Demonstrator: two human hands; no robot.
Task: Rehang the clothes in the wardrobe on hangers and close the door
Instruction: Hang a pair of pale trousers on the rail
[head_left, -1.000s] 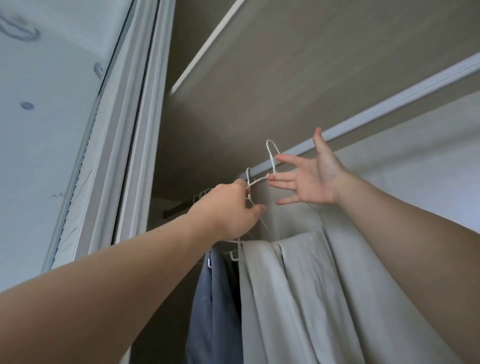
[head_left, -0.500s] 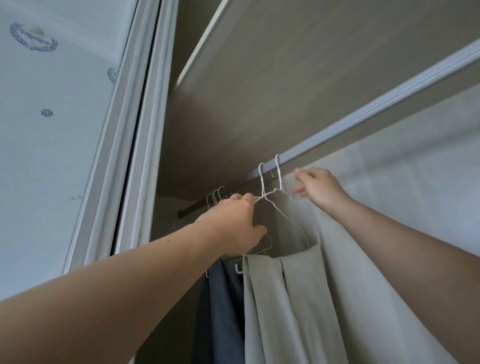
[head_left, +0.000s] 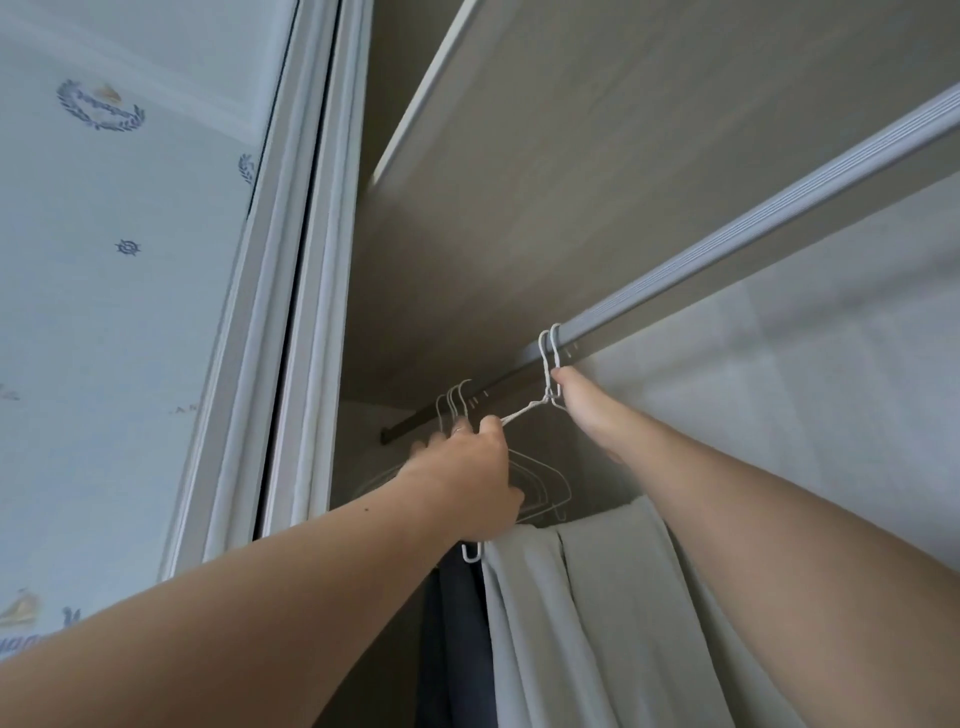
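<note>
Two white wire hanger hooks (head_left: 550, 345) sit over the grey wardrobe rail (head_left: 727, 244). My right hand (head_left: 579, 402) pinches the twisted neck just below those hooks; its fingertips are mostly hidden. My left hand (head_left: 467, 475) grips the sloping shoulder wire of the same hanger, lower and to the left. A beige garment (head_left: 571, 597) hangs folded over the hanger bar beneath both hands. A dark blue garment (head_left: 457, 623) hangs just left of it, partly hidden by my left forearm.
Several empty white hangers (head_left: 454, 402) hang on the rail behind my left hand. A beige shelf underside (head_left: 571, 156) runs above the rail. The white door frame (head_left: 311, 260) stands at the left, beside a patterned wall (head_left: 119, 249).
The hanger hooks have gone from below the rail onto it. My right hand closed from spread fingers onto the hanger neck. My left hand slid down and left along the wire.
</note>
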